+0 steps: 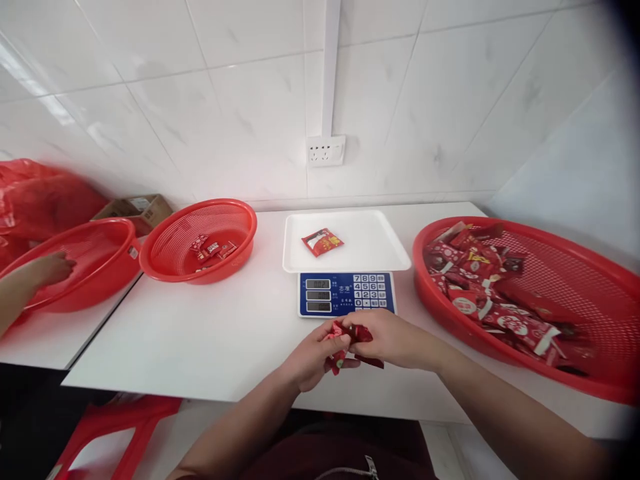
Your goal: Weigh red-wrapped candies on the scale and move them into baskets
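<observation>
Pkts (323,242) red w/ wht & yel; scale panel (345,298) blue w/ wht keys (365,287); tray (375,240), tabletop (210,340) wht; baskets (595,293) red, mesh-patterned.

Glossy packets (361,334) — smooth plastic tray (373,241)

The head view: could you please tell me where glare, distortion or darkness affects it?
Head view: a glare streak crosses the tiled wall at upper left; the right-hand red basket looks stretched toward the edge; darkness fills the upper-right corner; the digital scale's keypad is legible, while print on the held red packet is unreadable.
</observation>
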The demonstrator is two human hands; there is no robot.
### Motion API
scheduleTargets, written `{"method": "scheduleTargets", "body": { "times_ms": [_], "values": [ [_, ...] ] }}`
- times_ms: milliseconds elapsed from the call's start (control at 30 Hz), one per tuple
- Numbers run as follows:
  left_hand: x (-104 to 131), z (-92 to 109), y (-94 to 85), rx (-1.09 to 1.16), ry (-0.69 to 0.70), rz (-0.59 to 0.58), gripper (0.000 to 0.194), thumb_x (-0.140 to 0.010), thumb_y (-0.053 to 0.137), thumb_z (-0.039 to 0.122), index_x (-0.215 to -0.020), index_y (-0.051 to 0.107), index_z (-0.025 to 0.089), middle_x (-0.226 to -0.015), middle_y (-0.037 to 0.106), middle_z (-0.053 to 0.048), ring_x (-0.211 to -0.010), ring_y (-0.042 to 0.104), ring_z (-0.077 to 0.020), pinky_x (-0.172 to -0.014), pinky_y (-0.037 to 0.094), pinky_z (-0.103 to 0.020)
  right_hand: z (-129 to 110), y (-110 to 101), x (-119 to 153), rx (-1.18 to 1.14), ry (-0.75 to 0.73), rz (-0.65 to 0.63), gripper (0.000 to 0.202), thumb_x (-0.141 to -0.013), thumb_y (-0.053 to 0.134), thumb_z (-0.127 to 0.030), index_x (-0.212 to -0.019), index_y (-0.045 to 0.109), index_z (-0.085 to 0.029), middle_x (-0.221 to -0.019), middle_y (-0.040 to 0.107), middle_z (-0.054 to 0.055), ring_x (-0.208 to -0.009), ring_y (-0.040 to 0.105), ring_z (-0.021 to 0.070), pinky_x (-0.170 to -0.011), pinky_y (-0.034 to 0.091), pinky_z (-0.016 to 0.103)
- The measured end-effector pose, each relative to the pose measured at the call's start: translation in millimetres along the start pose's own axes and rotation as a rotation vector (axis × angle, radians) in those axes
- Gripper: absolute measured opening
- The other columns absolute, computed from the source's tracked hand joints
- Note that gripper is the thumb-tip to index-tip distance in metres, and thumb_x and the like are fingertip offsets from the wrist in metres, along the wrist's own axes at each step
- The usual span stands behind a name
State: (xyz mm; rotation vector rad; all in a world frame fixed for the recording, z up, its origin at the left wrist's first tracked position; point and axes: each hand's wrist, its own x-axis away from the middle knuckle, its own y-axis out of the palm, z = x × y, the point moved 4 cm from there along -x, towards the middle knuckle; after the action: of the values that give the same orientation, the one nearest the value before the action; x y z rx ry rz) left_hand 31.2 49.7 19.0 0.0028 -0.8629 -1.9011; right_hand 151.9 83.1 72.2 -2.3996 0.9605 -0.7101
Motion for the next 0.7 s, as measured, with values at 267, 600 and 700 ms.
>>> {"method": "scheduleTargets", "body": {
  "times_ms": [267, 600, 700],
  "values": [
    [21, -16, -51.1, 0.202, -0.021, 0.193, 0.027, -0.076, 0.069, 0.026, -0.098, 0.059, 0.014, -0.089, 0.064, -0.006, -0.081, 0.064, -0.0163, -0.074, 0.053, -0.03, 14, -45, -32, -0.332, 0.067, 0.381, 0.027, -0.07, 0.067, -0.044, -0.084, 0.062, -0.021, -0.067, 0.063, -0.001, -0.063, 0.058, 0.0157, -0.059, 0.047, 0.028],
    [28, -10, -48.6, 0.179, 0.008, 0.138, 0.027, -0.075, 0.07, 0.027, -0.097, 0.06, 0.015, -0.09, 0.065, -0.007, -0.083, 0.063, -0.0179, -0.071, 0.052, -0.031, 15, -99, -93, -0.603, -0.017, 0.82, 0.024, -0.069, 0.07, -0.037, -0.08, 0.059, -0.02, -0.076, 0.06, 0.002, -0.07, 0.061, 0.0156, -0.067, 0.054, 0.032],
    [29, -10, -50.9, 0.161, 0.007, 0.139, 0.027, -0.075, 0.07, 0.028, -0.097, 0.06, 0.015, -0.092, 0.065, -0.007, -0.083, 0.064, -0.0186, -0.071, 0.051, -0.031, 23, -102, -101, -0.61, -0.009, 0.839, 0.023, -0.072, 0.066, -0.039, -0.082, 0.058, -0.02, -0.08, 0.059, 0.002, -0.076, 0.062, 0.0169, -0.069, 0.057, 0.033]
  ]
}}
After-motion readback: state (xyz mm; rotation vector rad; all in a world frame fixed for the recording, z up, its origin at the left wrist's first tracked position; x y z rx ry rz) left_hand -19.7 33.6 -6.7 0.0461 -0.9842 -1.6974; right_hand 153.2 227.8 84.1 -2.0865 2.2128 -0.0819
